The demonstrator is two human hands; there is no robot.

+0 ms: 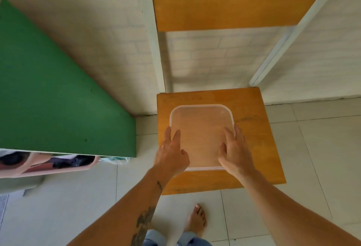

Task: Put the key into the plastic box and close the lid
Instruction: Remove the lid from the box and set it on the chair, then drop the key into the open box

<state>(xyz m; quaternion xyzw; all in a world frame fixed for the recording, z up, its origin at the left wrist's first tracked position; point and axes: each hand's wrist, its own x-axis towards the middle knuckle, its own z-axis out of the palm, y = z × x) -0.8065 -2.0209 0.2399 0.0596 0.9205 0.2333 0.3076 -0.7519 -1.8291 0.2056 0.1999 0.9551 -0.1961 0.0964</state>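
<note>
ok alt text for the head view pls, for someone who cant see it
Both hands, left and right, rest flat on the lid of a clear plastic box on a wooden chair, seen from above. No key is visible. A green board leans at left; a bare foot stands on the tiled floor.

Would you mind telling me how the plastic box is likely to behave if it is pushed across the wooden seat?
The box is thin, translucent plastic, so probably light and slightly flexible. Low, wide and flat on the smooth seat, it should slide rather than tip. Both hands, left and right, rest on its lid.
</note>
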